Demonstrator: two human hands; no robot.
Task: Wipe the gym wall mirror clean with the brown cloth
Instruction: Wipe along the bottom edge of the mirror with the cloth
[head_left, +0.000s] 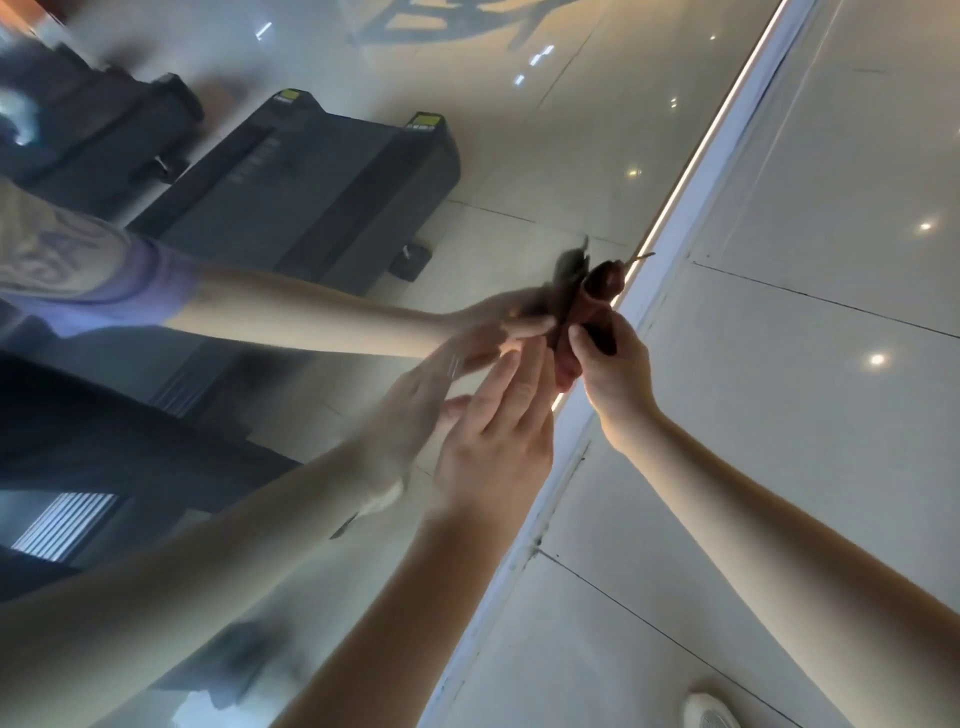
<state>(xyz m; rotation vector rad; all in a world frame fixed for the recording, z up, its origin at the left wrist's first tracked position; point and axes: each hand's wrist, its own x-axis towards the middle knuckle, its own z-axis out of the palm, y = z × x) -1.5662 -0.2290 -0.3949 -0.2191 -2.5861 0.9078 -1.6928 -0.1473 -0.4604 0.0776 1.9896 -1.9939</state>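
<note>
The two forearms rise from 5 and 7 o'clock toward the middle of the view. The left hand (493, 431), just below centre at 6 o'clock, has its fingers straight and laid against the mirror (519, 156), with nothing in it. The right hand (615, 369), at 3 o'clock from centre, has its fingers curled round the brown cloth (603, 283).

The step in hand looks like wiping the glass along its right border. The cloth sits bunched at 2 o'clock from centre, pressed where the glass meets the white frame (691, 234) and its lit strip. I judge much of the task is left, since a grey haze lies over the glass toward 8 o'clock. The next move probably calls for spreading the wad flatter and drawing it away from the frame across that haze, with the left hand as a brace.

The cloth is dark reddish brown, crumpled into a lump, with a loose thread or corner sticking out at its top. Its double shows in the glass just beside it. Dark treadmills (311, 182) are reflected at 10 o'clock, and the tiled wall (805, 415) fills the right side.
</note>
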